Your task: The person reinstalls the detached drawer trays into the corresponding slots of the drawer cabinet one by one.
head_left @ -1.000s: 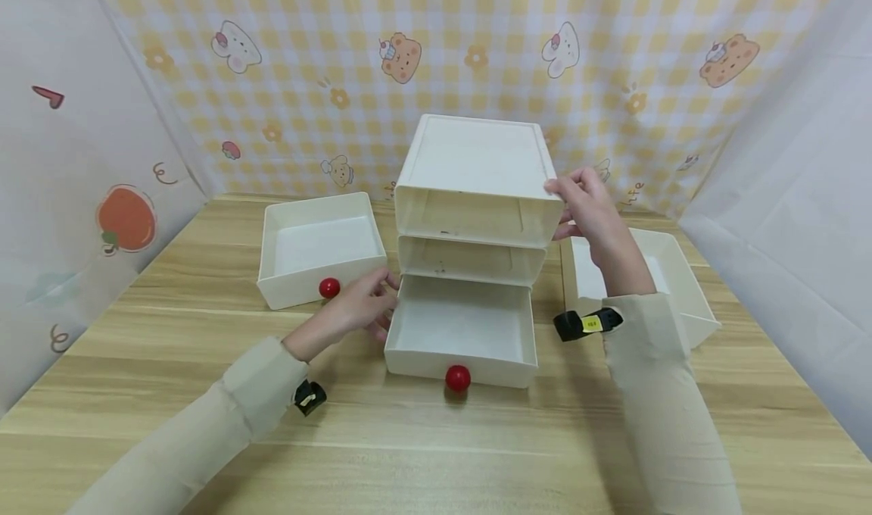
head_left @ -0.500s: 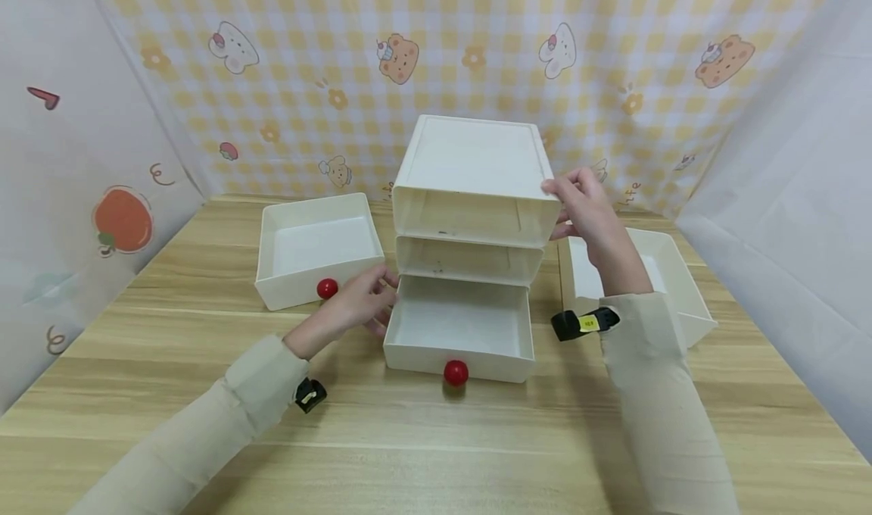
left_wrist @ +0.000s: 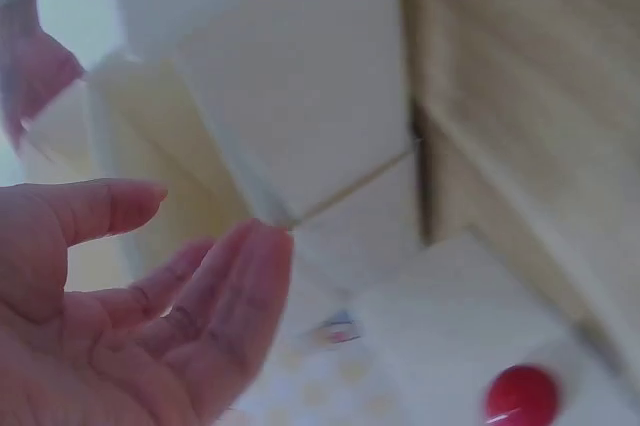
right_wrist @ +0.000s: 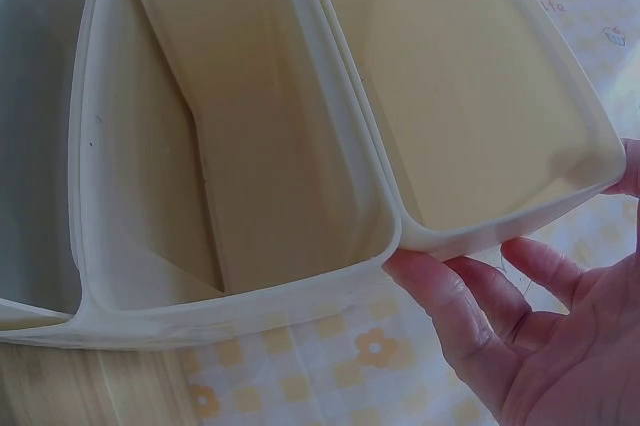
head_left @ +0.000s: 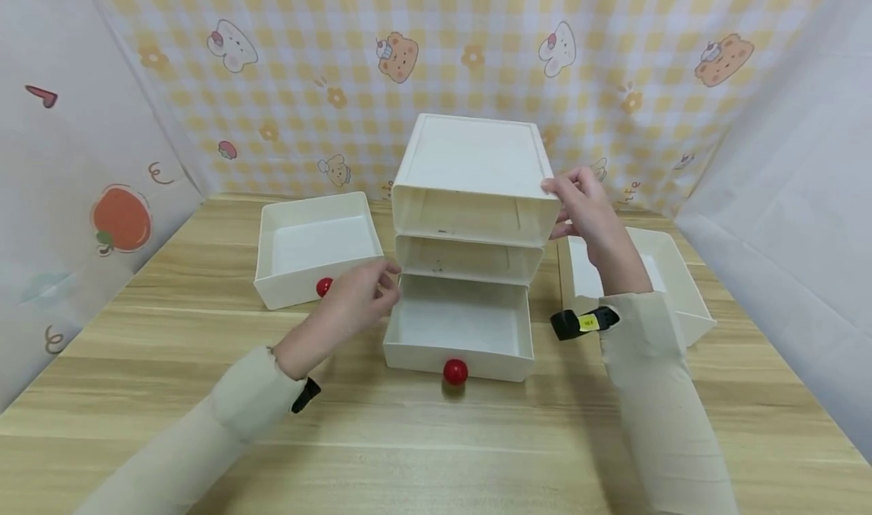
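Table (head_left: 136,394) only in head; wrist: fingertips (right_wrist: 415,271) touching cabinet (right_wrist: 300,146)

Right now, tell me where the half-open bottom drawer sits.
In the head view, the bottom drawer juts from the cabinet at table centre, beside the left hand.
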Available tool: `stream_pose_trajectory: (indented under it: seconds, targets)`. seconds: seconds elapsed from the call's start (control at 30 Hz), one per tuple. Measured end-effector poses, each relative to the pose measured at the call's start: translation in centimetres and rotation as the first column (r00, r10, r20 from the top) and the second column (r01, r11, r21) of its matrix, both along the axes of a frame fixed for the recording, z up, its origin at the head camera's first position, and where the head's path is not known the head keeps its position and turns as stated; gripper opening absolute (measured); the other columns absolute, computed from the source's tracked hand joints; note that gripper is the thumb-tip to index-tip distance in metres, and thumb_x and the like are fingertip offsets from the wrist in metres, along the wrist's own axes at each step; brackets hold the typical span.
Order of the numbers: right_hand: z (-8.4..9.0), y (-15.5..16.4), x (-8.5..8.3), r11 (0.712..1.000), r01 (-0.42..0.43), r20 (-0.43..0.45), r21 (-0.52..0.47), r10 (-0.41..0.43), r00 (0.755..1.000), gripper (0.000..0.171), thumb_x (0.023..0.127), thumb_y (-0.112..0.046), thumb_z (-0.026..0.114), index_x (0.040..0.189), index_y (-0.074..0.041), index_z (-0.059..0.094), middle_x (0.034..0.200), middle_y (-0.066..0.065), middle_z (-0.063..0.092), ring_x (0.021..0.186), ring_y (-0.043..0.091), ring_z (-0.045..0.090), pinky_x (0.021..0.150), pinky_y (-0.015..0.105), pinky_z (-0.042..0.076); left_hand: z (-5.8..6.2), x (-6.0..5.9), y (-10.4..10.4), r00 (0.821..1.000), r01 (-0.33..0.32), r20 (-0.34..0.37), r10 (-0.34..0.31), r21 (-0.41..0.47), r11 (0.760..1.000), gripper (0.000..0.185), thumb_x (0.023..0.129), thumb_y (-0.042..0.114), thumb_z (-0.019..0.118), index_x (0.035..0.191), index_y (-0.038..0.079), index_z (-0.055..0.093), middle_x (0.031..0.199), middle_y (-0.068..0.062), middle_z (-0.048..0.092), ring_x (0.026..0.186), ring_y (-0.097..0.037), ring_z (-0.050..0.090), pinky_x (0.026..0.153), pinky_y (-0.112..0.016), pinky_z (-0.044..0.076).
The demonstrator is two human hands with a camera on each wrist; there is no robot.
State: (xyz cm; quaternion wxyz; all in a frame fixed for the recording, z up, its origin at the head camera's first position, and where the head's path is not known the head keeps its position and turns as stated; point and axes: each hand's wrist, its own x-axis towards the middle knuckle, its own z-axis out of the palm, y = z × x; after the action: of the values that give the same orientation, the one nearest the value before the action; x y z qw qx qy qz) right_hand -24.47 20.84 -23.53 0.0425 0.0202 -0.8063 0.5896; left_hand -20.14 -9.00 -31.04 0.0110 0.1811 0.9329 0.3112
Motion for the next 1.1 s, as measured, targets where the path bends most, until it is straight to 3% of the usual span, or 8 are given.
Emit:
stream_pose_trajectory:
  seconds: [0.1, 0.2, 0.3, 0.4, 0.5, 0.67, 0.87, 1.1]
  targets:
    - [0.0, 0.0, 0.0, 1.0, 0.003, -0.001, 0.009, -0.003, 1.0, 0.02, 0.092, -0.035, 0.049, 0.092, -0.019, 0.038, 0.103, -0.002, 0.041, 0.068, 0.01, 0.058, 0.053, 0.022, 0.054, 0.8, 1.4, 0.8, 0.985, 0.032, -0.166, -0.049, -0.102, 0.994, 0.033, 0.088, 0.017, 0.061, 0.12, 0.007, 0.058, 0.109, -0.009, 0.064, 0.092, -0.021, 0.063, 0.073, -0.032, 0.055]
    - [-0.1, 0.0, 0.1, 1.0, 0.006, -0.001, 0.016, -0.006, 1.0, 0.02, 0.091, -0.036, 0.049, 0.093, -0.019, 0.038, 0.105, -0.002, 0.04, 0.069, 0.01, 0.056, 0.053, 0.022, 0.053, 1.1, 2.8, 1.8, 0.949, 0.083, -0.286, -0.133, -0.179, 0.98, 0.031, 0.087, 0.02, 0.064, 0.117, 0.012, 0.061, 0.112, -0.006, 0.063, 0.101, -0.024, 0.059, 0.08, -0.038, 0.054]
    - [-0.1, 0.0, 0.1, 1.0, 0.008, 0.002, 0.017, -0.008, 1.0, 0.02, 0.091, -0.035, 0.049, 0.093, -0.019, 0.038, 0.105, -0.002, 0.04, 0.069, 0.011, 0.056, 0.053, 0.022, 0.053, 0.8, 3.8, 2.7, 0.904, 0.173, -0.352, -0.24, -0.211, 0.962, 0.029, 0.085, 0.02, 0.066, 0.114, 0.015, 0.062, 0.106, -0.003, 0.063, 0.097, -0.021, 0.058, 0.08, -0.035, 0.053]
    - [-0.1, 0.1, 0.2, 1.0, 0.002, 0.006, 0.009, -0.002, 1.0, 0.019, 0.092, -0.035, 0.048, 0.093, -0.019, 0.037, 0.105, -0.002, 0.041, 0.068, 0.01, 0.058, 0.054, 0.022, 0.054, 0.3, 4.6, 3.6, 0.847, 0.261, -0.408, -0.34, -0.238, 0.936, 0.027, 0.084, 0.017, 0.067, 0.111, 0.016, 0.063, 0.097, 0.0, 0.063, 0.087, -0.015, 0.057, 0.073, -0.026, 0.051]
    - [0.0, 0.1, 0.1, 1.0, -0.004, 0.008, -0.002, 0.004, 1.0, 0.019, 0.092, -0.035, 0.048, 0.092, -0.019, 0.037, 0.105, -0.002, 0.042, 0.068, 0.01, 0.06, 0.054, 0.023, 0.054, -0.3, 5.1, 4.4, 0.812, 0.308, -0.421, -0.404, -0.279, 0.91, 0.027, 0.083, 0.015, 0.067, 0.109, 0.017, 0.063, 0.093, 0.002, 0.062, 0.083, -0.014, 0.056, 0.072, -0.025, 0.05]
    - [0.0, 0.1, 0.1, 1.0, -0.001, 0.006, -0.001, 0.001, 1.0, 0.019, 0.092, -0.035, 0.048, 0.092, -0.019, 0.037, 0.105, -0.002, 0.041, 0.068, 0.01, 0.059, 0.053, 0.023, 0.054, -1.1, 5.5, 5.3, 0.807, 0.311, -0.398, -0.437, -0.342, 0.887, 0.028, 0.082, 0.011, 0.064, 0.108, 0.021, 0.063, 0.089, 0.004, 0.059, 0.083, -0.014, 0.055, 0.076, -0.028, 0.049]
    - [-0.1, 0.0, 0.0, 1.0, -0.003, -0.005, 0.004, 0.003, 1.0, 0.019, 0.092, -0.035, 0.047, 0.092, -0.019, 0.037, 0.103, -0.001, 0.043, 0.068, 0.01, 0.059, 0.054, 0.023, 0.054, -1.8, 5.5, 5.9, 0.79, 0.273, -0.432, -0.435, -0.389, 0.88, 0.028, 0.08, 0.008, 0.064, 0.103, 0.024, 0.065, 0.087, 0.004, 0.059, 0.079, -0.014, 0.053, 0.071, -0.027, 0.048]
    - [-0.1, -0.1, 0.1, 1.0, 0.0, -0.002, 0.01, 0.001, 1.0, 0.019, 0.092, -0.035, 0.047, 0.093, -0.019, 0.037, 0.105, -0.001, 0.042, 0.07, 0.011, 0.059, 0.055, 0.023, 0.054, -2.0, 5.3, 6.2, 0.782, 0.259, -0.44, -0.442, -0.415, 0.872, 0.028, 0.078, 0.004, 0.065, 0.101, 0.022, 0.065, 0.086, 0.003, 0.058, 0.078, -0.014, 0.052, 0.069, -0.025, 0.048]
